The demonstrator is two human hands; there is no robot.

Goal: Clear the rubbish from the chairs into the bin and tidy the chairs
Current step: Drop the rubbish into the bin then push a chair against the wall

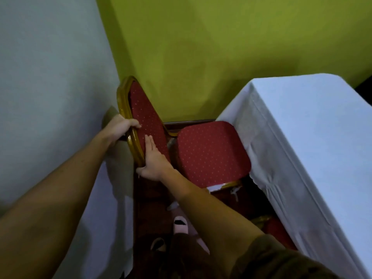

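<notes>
A banquet chair with a gold frame and red dotted upholstery stands in the corner. Its backrest [144,115] rises at the left and its seat [211,154] lies to the right, tucked against a table. My left hand [120,125] is closed over the backrest's gold top edge, fingers curled onto the red padding. My right hand [154,161] grips the lower part of the same edge, fingers flat on the padding and thumb under the frame. A scrap of white paper [215,187] shows at the seat's front edge. No bin is in view.
A table under a white cloth [302,137] fills the right side, touching the chair seat. Another white cloth [104,208] hangs at the left below a pale wall. A green wall is behind. White scraps [173,206] lie on the dark red carpet near my slippered feet [181,225].
</notes>
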